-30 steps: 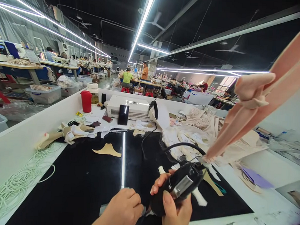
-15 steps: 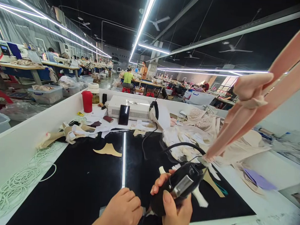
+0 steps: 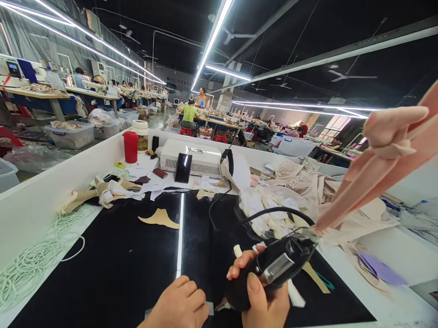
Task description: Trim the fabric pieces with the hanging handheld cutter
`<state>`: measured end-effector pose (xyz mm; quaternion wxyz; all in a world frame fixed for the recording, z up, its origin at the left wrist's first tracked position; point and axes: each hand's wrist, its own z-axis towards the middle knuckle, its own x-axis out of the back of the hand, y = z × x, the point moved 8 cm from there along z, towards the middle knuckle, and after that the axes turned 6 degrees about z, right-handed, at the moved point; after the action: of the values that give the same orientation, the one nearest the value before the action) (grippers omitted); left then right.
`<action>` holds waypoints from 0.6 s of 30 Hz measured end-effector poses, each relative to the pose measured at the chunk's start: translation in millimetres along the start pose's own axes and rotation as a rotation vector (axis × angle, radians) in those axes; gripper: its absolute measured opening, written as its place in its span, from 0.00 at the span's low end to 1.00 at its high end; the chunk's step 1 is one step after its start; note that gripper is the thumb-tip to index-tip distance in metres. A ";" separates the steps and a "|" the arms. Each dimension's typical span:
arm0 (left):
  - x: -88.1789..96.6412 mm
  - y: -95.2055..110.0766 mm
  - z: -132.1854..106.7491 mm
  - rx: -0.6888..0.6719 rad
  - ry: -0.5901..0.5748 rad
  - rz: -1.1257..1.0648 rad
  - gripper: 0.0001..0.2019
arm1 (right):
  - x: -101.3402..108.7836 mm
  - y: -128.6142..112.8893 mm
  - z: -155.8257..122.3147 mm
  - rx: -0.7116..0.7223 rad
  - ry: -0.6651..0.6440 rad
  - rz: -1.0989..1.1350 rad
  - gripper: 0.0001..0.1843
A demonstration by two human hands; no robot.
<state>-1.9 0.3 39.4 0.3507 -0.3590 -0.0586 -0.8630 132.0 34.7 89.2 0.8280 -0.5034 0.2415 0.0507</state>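
My right hand (image 3: 265,301) is wrapped around a black corded hand tool (image 3: 250,281) with a shiny metal plate on its side. The tool tilts, and its pointed metal tip is low on the left, close to a clear flat strip (image 3: 211,308) on the black mat (image 3: 101,270). My left hand (image 3: 182,305) presses down over that strip with its fingers curled, and its fingertips are hidden. A knotted pink fabric band (image 3: 379,156) runs from the tool's rear end up to the right. Small white and tan fabric pieces (image 3: 317,277) lie beside and behind the tool.
A tan cut piece (image 3: 159,218) lies on the mat left of a bright light line (image 3: 180,235). Pale green cord (image 3: 29,267) is heaped at left. Behind stand a vented white box (image 3: 193,155), a phone (image 3: 183,167) and a red cup (image 3: 130,148). Bagged pieces (image 3: 271,205) sit at right.
My right hand and the tool have moved a little to the right, so the tip is farther from my left hand. The left hand stays pressed down. The view has shifted slightly.
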 end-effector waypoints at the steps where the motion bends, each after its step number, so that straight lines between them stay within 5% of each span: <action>1: 0.0 -0.1 0.2 0.002 0.000 0.000 0.14 | -0.2 -0.1 1.3 -0.004 0.005 0.004 0.20; 18: 1.8 1.1 0.0 0.017 0.026 0.028 0.15 | -6.1 8.7 3.3 0.015 -0.031 -0.048 0.15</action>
<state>-2.1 -1.5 40.5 0.3666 -0.3456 -0.0566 -0.8620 124.9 42.8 86.1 0.8364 -0.5020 0.2168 0.0369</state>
